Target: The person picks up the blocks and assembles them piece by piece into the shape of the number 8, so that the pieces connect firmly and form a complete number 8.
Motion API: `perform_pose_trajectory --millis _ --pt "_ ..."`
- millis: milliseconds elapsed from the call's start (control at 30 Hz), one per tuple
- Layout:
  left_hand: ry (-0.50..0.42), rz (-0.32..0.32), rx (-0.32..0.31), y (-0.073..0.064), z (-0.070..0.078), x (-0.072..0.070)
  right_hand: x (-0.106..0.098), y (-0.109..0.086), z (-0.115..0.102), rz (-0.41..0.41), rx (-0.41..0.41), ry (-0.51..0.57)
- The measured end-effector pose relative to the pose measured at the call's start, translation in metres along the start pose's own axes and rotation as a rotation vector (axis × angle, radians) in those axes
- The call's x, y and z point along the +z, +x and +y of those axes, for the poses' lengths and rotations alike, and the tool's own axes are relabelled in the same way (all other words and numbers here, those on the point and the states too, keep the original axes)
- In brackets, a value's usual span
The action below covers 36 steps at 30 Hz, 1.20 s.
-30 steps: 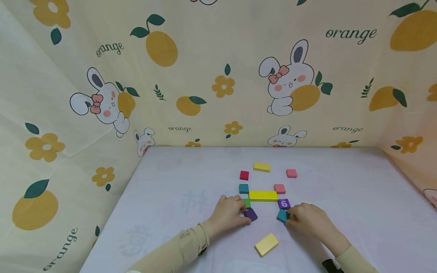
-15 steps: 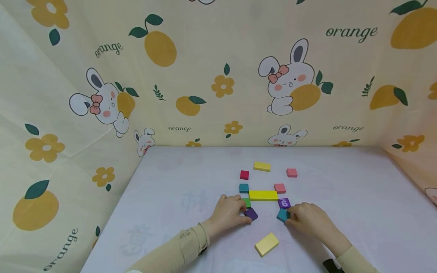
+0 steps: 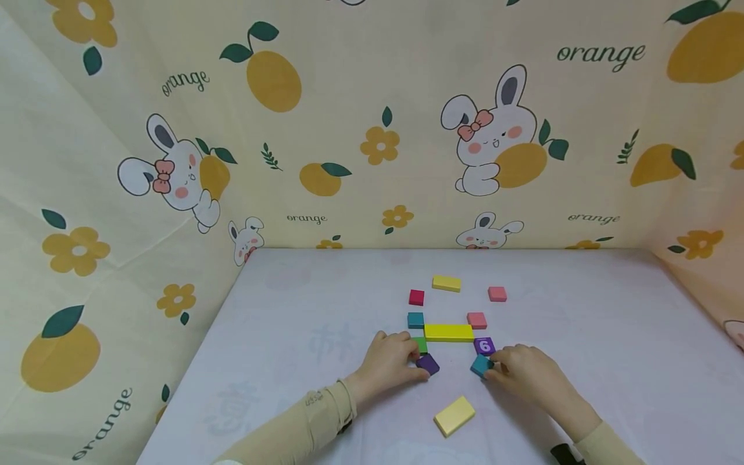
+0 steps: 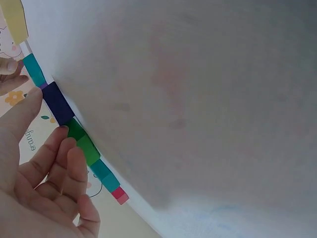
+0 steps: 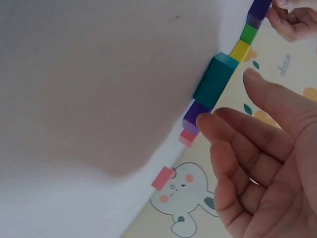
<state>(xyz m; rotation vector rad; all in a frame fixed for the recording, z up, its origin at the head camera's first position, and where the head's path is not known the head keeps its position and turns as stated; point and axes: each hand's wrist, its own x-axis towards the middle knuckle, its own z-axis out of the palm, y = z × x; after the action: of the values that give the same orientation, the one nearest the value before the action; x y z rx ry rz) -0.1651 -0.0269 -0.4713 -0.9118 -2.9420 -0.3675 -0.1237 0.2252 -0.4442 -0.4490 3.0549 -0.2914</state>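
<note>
My left hand (image 3: 388, 363) pinches a dark purple block (image 4: 58, 103) between thumb and forefinger. Directly behind that block lies a green block (image 3: 421, 347), partly hidden by the fingers. To the right, my right hand (image 3: 526, 374) lies beside a tilted teal block (image 3: 480, 366). In the right wrist view its thumb stands a little off the teal block (image 5: 216, 82), and a fingertip is at the block's far end; whether that finger touches cannot be seen. A purple block (image 3: 484, 346) marked 6 lies just behind the teal one. A long yellow block (image 3: 448, 332) spans between the two rows.
Behind the left row lie another teal block (image 3: 415, 320) and a red block (image 3: 416, 297). Two pink blocks (image 3: 476, 320) stand behind the right row. One pale yellow block (image 3: 446, 283) lies at the back, another yellow block (image 3: 454, 416) in front. A patterned cloth (image 3: 337, 84) hangs behind the table.
The teal block by my right hand has turned slightly and shifted a touch left, along with the fingertips. My left hand and the dark purple block have barely moved.
</note>
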Motion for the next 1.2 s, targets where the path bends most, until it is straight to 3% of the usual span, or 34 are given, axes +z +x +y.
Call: perform_pose_trajectory --millis 100,200,367,467,633,900,1200 --pt "0.006 0.021 0.014 -0.001 0.0 0.001 -0.002 -0.001 -0.003 0.018 -0.008 0.015" --pt "0.003 0.031 0.019 -0.001 -0.001 0.002 -0.003 -0.001 -0.006 0.016 -0.089 0.069" --pt "-0.009 0.018 0.005 0.0 -0.002 0.003 -0.001 -0.001 -0.011 -0.1 -0.269 0.254" --pt "-0.014 0.007 -0.003 0.0 -0.003 0.002 0.003 -0.003 -0.015 -0.151 -0.333 0.348" --pt "-0.026 0.003 -0.002 0.0 -0.003 0.0 0.009 -0.005 -0.021 -0.169 -0.434 0.353" --pt "-0.029 -0.008 -0.002 0.001 -0.003 0.001 0.012 -0.006 -0.03 -0.212 -0.401 0.227" --pt "-0.041 0.015 -0.004 -0.001 -0.003 0.0 0.013 -0.005 -0.03 -0.109 -0.296 0.108"
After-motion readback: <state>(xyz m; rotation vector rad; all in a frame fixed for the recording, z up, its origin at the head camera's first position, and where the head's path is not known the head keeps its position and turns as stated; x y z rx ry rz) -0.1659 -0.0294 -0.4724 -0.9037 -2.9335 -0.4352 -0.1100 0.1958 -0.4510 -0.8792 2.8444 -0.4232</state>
